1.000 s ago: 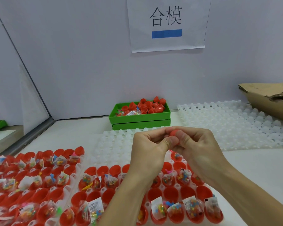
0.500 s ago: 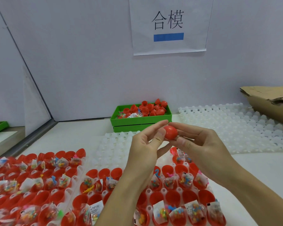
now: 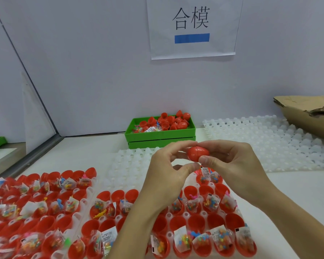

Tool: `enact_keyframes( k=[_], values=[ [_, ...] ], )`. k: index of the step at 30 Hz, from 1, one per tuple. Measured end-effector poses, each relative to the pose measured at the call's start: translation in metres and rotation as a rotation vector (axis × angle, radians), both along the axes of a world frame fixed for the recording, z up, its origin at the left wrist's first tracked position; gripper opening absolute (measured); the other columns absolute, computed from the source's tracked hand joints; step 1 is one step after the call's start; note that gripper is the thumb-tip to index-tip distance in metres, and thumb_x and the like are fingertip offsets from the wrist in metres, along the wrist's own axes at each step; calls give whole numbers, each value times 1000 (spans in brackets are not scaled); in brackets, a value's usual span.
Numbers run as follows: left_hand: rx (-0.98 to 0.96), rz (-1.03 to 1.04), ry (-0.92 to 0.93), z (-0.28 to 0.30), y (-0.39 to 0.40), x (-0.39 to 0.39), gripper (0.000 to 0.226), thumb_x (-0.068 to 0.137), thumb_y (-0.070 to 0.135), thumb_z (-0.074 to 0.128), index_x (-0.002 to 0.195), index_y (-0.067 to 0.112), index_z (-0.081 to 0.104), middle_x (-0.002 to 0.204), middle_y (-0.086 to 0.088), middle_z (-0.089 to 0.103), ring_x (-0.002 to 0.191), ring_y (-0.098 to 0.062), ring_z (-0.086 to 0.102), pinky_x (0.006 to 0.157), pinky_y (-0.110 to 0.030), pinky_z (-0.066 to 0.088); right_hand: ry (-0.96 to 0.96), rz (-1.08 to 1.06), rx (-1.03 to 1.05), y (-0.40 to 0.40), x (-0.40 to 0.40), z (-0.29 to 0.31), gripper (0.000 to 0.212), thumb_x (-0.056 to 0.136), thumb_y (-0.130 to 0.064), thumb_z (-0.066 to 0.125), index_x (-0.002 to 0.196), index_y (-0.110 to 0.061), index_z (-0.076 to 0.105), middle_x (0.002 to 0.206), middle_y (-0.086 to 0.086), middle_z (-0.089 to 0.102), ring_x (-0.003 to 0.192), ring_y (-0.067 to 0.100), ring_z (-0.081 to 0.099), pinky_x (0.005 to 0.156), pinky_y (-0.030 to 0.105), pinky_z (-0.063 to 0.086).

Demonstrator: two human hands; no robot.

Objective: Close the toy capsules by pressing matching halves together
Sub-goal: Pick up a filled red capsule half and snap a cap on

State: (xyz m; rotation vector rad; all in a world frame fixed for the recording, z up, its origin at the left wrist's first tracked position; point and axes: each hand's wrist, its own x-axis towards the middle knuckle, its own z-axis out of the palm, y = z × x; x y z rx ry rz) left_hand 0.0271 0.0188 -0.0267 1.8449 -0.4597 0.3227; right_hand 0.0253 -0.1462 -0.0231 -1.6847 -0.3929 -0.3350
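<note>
Two hands (image 3: 176,172), one closed red capsule (image 3: 197,153), two stacked green bins (image 3: 160,134), one paper sign (image 3: 192,27), one cardboard box (image 3: 307,113)

Glossy red plastic capsule (image 3: 197,153), translucent white trays (image 3: 269,135)
</note>
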Motion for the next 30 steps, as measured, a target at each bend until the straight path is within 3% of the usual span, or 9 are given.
enact_keyframes(
  k=[6, 11, 19, 25, 30],
  values=[
    [-49, 42, -106, 1, -4, -1, 45, 78, -3, 76, 96, 37, 73, 90, 13, 73, 89, -3, 67, 74, -13, 53, -28, -28, -14, -1, 0, 0, 35, 77, 3, 75, 92, -29, 75, 88, -11, 77, 85, 8, 74, 79, 20, 58],
    [-116, 54, -131, 1, -6, -2, 41, 76, -3, 77, 99, 31, 76, 87, 13, 73, 87, -3, 67, 76, -11, 51, -55, -33, 43, 0, 1, -1, 35, 78, 7, 72, 95, -24, 75, 88, -8, 77, 83, 10, 74, 74, 19, 58],
    [-94, 50, -140, 3, -7, -2, 46, 77, -2, 76, 95, 40, 72, 87, 15, 72, 88, -3, 66, 76, -10, 51, -58, -40, 16, -1, 1, -1, 35, 76, 5, 74, 92, -26, 75, 87, -11, 77, 84, 9, 74, 77, 21, 59],
    [-39, 63, -122, -1, -5, 1, 38, 78, -5, 74, 104, 23, 77, 83, 20, 71, 88, 0, 65, 75, -8, 50, -43, -42, -14, -2, 1, -2, 31, 75, -2, 77, 98, -24, 75, 93, -4, 78, 90, 14, 74, 85, 33, 60],
    [12, 66, -140, -3, -4, 2, 37, 81, -2, 74, 109, 21, 76, 88, 19, 70, 91, -1, 64, 78, -12, 52, -53, -44, -1, -1, 0, -2, 33, 76, 2, 76, 94, -27, 76, 91, -9, 77, 89, 11, 74, 84, 27, 59]
  ],
)
